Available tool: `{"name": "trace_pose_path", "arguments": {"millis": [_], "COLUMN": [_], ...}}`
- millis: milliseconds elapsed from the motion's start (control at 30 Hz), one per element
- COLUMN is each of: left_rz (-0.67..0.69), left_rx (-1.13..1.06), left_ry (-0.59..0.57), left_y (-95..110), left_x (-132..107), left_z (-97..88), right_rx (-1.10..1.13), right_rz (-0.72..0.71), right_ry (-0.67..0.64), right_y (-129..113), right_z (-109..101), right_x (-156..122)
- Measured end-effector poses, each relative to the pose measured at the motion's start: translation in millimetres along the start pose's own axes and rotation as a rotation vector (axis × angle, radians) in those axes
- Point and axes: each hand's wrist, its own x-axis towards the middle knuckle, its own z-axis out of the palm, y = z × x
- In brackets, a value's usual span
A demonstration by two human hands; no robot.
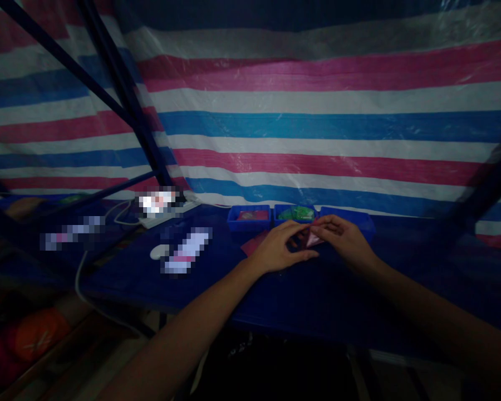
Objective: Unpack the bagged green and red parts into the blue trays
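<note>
My left hand (280,249) and my right hand (343,236) meet over a dark blue table (300,301). Between their fingertips is a small pink folded piece (313,239), thin like paper or film; both hands pinch it with curled fingers. A darker red flat piece (254,243) lies on the table just left of my left hand. Behind the hands stand three small blue trays: the left tray (249,218) has something reddish in it, the middle tray (295,214) holds green pieces, and the right tray (361,220) is partly hidden by my right hand.
A striped pink, white and blue tarp (317,111) hangs behind the table. Dark metal poles (121,83) slant at the left. A white mouse-like object (159,252), a white power strip (167,218) and a cable (81,278) lie on the left side. Orange things (37,334) sit low left.
</note>
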Motion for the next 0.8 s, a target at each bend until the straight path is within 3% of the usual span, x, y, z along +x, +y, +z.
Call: {"name": "trace_pose_path", "arguments": {"millis": [167, 400, 567, 633, 700, 800], "left_rz": [-0.096, -0.279, -0.312, -0.316, -0.297, -0.24], "left_rx": [0.046, -0.238, -0.583, -0.64, -0.614, -0.397], "left_ry": [0.094, 0.224, 0.24, 0.249, 0.241, 0.186], "left_y": [-2.7, -14.5, -16.9, -18.7, -19.9, -19.1], "left_x": [1.1, 3.7, 8.3, 8.0, 6.6, 4.2], "left_z": [1.0, -4.6, -1.5, -1.0, -2.4, -7.0], "right_rx": [0.059, -0.076, 0.018, 0.028, 0.033, 0.021], "right_rz": [0.016, -0.089, 0.046, 0.084, 0.091, 0.077], "right_ry": [-0.053, 0.117, -0.093, -0.121, -0.104, -0.077], "right_y": [-4.5, 3.0, 1.9, 3.4, 5.8, 8.9], "right_z": [3.5, -2.3, 0.8, 1.1, 0.3, -1.9], "right_x": [-1.3, 4.4, 1.4, 0.7, 1.2, 2.9]}}
